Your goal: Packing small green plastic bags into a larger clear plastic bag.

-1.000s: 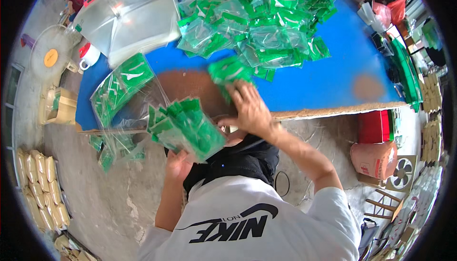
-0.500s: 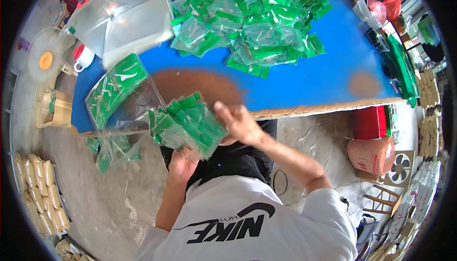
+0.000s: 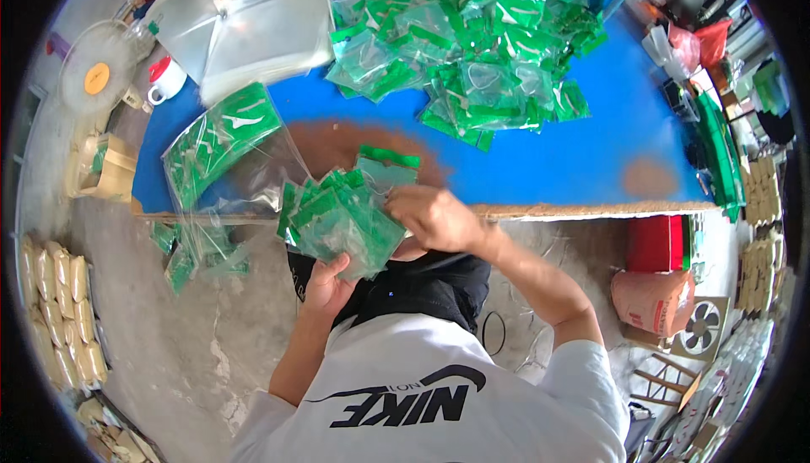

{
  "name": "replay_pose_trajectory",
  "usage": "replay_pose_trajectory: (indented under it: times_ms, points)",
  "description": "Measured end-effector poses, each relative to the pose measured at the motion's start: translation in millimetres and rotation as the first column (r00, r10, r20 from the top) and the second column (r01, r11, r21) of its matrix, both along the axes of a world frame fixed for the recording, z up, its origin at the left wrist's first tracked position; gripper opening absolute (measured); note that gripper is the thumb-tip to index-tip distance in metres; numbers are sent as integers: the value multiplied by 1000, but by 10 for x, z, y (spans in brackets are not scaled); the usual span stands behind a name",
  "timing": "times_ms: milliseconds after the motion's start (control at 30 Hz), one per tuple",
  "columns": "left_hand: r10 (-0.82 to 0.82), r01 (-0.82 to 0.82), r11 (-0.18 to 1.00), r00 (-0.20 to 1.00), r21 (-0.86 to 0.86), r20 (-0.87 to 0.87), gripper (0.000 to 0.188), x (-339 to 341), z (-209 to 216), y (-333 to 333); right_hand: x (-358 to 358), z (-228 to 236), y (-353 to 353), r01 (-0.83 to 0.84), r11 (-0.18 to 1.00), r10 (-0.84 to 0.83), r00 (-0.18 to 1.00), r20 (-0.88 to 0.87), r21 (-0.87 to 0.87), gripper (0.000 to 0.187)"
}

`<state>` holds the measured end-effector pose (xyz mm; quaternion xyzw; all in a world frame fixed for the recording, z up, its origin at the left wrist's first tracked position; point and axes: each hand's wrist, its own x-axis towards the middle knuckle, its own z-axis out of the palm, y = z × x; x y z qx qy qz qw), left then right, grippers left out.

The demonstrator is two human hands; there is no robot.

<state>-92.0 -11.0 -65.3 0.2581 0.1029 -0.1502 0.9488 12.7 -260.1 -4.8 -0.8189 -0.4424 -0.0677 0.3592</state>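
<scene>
My left hand (image 3: 327, 284) grips the lower edge of a fanned bundle of small clear plastic packets (image 3: 342, 222) with green strips, its thumb lying on top. The bundle is over my lap at the table's near edge. My right hand (image 3: 437, 220) is closed at the bundle's right side, fingers curled on the edge of a single packet (image 3: 388, 170) that sticks out beyond the rest. Its fingertips are partly hidden. Left of the bundle, a large clear bag (image 3: 221, 149) of green packets hangs over the table edge. A big heap of similar packets (image 3: 481, 58) covers the far middle.
The blue table (image 3: 582, 163) has worn brown patches and a rough near edge. A translucent sheet-like bin (image 3: 245, 28) stands far left beside a white mug with a red lid (image 3: 167, 79). Below right are a red box (image 3: 654, 242), a sack (image 3: 650, 301) and a fan (image 3: 702, 328).
My right hand has closed by the bundle, and one packet now juts out at the bundle's upper right. The whole view has shifted slightly.
</scene>
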Motion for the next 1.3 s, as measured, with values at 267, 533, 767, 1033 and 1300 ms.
replay_pose_trajectory:
  times_ms: [267,533,767,1033,1300]
  points:
    - [-11,14,994,1000,111,-28,59,-2,125,-22,1165,-86,-639,830,557,-745,518,421,-35,41]
    - [-16,24,986,999,162,-51,57,-20,200,-70,954,-150,-488,750,568,-556,653,515,-338,21]
    - [-136,149,976,987,159,-86,56,66,307,-12,1128,94,-581,658,673,-442,724,529,-338,15]
    - [-266,264,964,962,41,60,75,175,287,15,-125,566,39,-190,982,186,966,180,6,22]
    - [-239,244,931,970,271,-53,69,206,329,-67,365,192,-128,458,888,-428,854,296,-36,64]
